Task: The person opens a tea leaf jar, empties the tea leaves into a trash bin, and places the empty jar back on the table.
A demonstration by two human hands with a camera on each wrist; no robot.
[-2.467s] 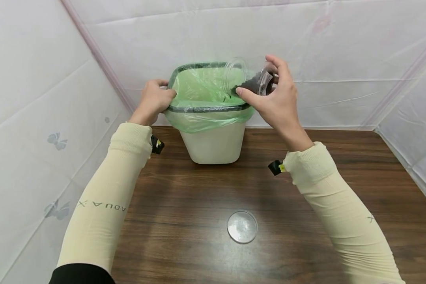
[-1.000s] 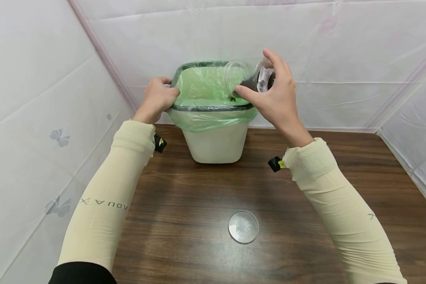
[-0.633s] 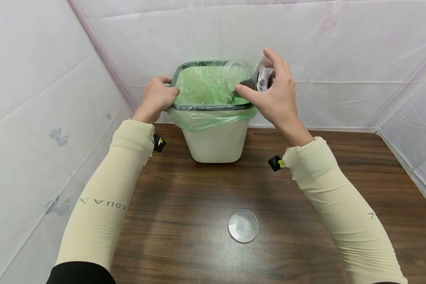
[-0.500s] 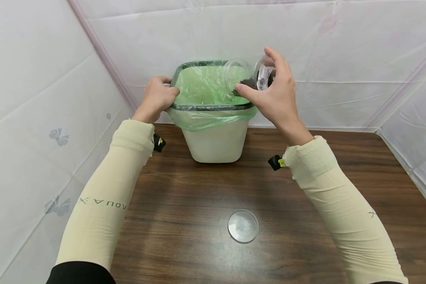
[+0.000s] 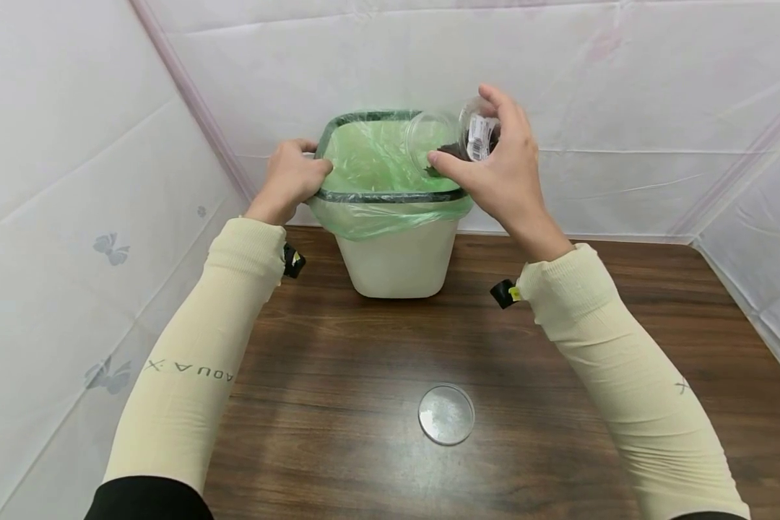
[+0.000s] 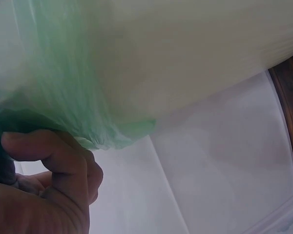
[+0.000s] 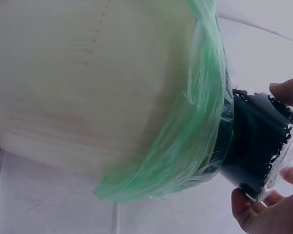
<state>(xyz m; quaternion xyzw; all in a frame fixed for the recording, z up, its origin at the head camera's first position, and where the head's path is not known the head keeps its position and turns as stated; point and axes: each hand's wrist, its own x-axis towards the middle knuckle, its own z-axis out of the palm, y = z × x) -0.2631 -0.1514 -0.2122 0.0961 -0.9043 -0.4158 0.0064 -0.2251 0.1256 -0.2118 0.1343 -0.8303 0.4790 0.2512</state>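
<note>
A pale bin [image 5: 396,263] with a dark rim stands at the back of the table, lined with a green plastic bag [image 5: 364,224] folded over its edge. My left hand [image 5: 289,180] grips the bin's left rim through the bag, thumb inside and fingers outside. In my right hand [image 5: 507,170] is a clear plastic jar [image 5: 429,133], tipped on its side with its mouth over the bin's right part. Dark loose bits [image 5: 453,150] lie along the jar's lower side; a white label [image 5: 478,139] shows near its base. The right wrist view shows the dark contents [image 7: 256,136] between fingers and rim.
A round clear lid [image 5: 446,414] lies flat on the brown wooden table [image 5: 338,347], in front of the bin. White sheeting [image 5: 624,94] closes off the back and both sides.
The jar has turned and tilted a little in my right hand, its label now facing up more. Less dark material shows in it, and some has fallen into the bin. My left hand stays put.
</note>
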